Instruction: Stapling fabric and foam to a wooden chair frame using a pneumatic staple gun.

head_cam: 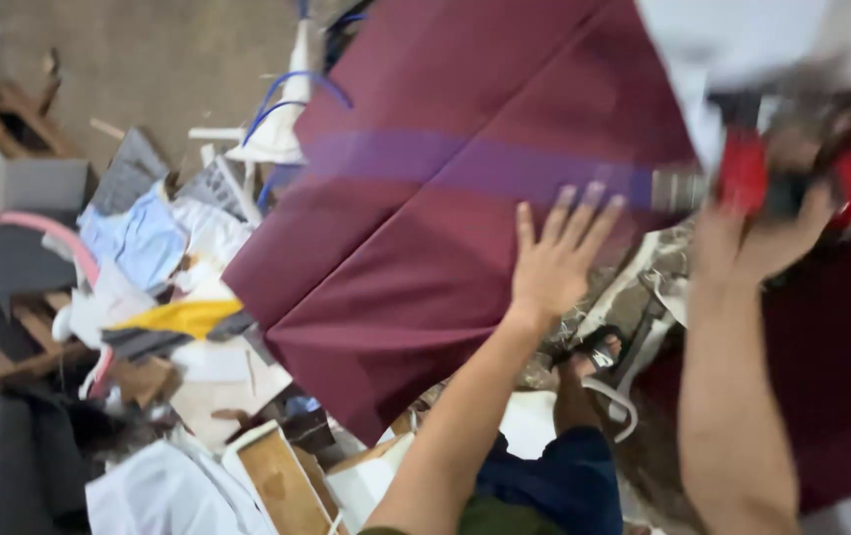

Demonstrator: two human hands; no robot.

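Observation:
A large maroon fabric-covered panel [445, 188] with a purple band across it fills the middle of the view. My left hand [556, 253] lies flat on its lower right part, fingers spread. My right hand [767, 228] is raised at the right and grips a red and black tool [782, 173] that is blurred by motion. The tool sits at the panel's right edge, next to a white surface [743, 40] at the top right. My knee in dark blue shorts [554, 476] shows at the bottom.
A heap of scraps lies at the left: white and blue cloth [138, 243], a yellow piece [183, 317], a pink hose [54, 233], wooden slats [0, 347], a wooden board [282, 481]. A blue cord [282, 94] runs at the top. My foot [594, 352] wears a sandal.

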